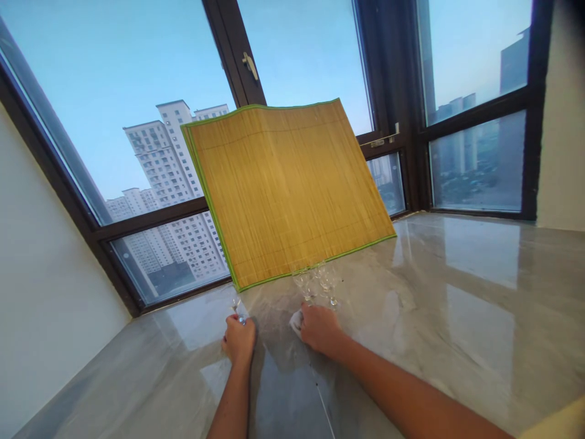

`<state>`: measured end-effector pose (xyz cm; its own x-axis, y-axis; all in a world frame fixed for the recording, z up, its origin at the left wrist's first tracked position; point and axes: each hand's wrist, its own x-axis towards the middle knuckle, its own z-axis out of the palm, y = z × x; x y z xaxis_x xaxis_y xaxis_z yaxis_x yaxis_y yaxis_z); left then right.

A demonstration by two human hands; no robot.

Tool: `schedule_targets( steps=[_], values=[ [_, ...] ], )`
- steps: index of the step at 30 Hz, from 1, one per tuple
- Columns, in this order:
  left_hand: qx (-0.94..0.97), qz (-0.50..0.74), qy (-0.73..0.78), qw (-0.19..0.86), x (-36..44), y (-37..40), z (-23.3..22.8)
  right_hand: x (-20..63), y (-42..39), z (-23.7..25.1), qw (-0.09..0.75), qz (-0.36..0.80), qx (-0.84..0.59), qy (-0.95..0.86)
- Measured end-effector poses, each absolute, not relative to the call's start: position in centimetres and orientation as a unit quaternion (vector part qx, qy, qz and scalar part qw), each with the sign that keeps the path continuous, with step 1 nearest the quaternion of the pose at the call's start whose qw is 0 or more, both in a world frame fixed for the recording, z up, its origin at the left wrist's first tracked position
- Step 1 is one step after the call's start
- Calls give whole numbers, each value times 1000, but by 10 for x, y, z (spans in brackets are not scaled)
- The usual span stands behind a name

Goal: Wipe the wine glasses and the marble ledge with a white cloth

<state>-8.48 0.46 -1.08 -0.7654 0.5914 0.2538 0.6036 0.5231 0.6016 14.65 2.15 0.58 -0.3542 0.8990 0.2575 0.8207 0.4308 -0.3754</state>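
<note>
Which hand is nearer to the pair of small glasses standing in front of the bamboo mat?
Right. The right hand rests on the counter just below the pair of small glasses, holding something white. The left hand is farther off to their left, gripping another small glass.

Polished marble counter (457,292) before you, running to the window corner.
On it you see a bamboo mat (283,189) with a green edge, its lower edge on the stone and its top leaning against the window; three small clear stemmed glasses (315,283), two together, one (236,303) apart to their left; and a white cloth (297,320) just beside the pair.
</note>
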Motion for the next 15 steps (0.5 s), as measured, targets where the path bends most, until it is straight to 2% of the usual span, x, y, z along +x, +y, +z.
schedule_targets(
  steps=[15],
  values=[
    [-361, -344, -866, 39, -86, 6, -13, 141, 10, 8, 243, 105, -415, -871]
  ],
)
